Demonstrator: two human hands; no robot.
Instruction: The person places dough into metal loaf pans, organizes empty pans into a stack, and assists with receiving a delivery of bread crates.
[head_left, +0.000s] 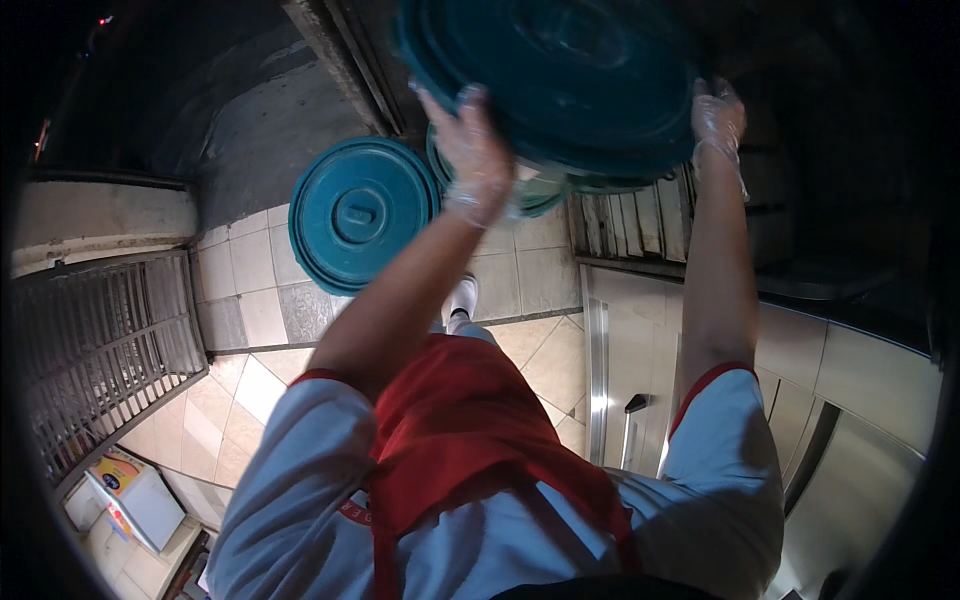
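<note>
Both hands are in thin clear plastic gloves and grip a large round teal bin lid (600, 100), lifted out ahead and to the right. My left hand (475, 155) has its near-left edge, with fingers partly behind the rim. At the right edge my right hand (718, 122) is closed round the rim. Below the raised lid, part of a green round container (545, 193) shows; most of it is hidden by the lid and my left hand. Another teal lid (325, 235) with a centre knob lies level on the left, next to that container.
A barred metal gate (110, 350) stands at the left, with a white box (140, 495) near its lower end. Metal cabinets (650, 370) with a black handle line the right. Pale floor tiles (540, 345) lie underfoot; a dark pavement (270, 150) stretches beyond.
</note>
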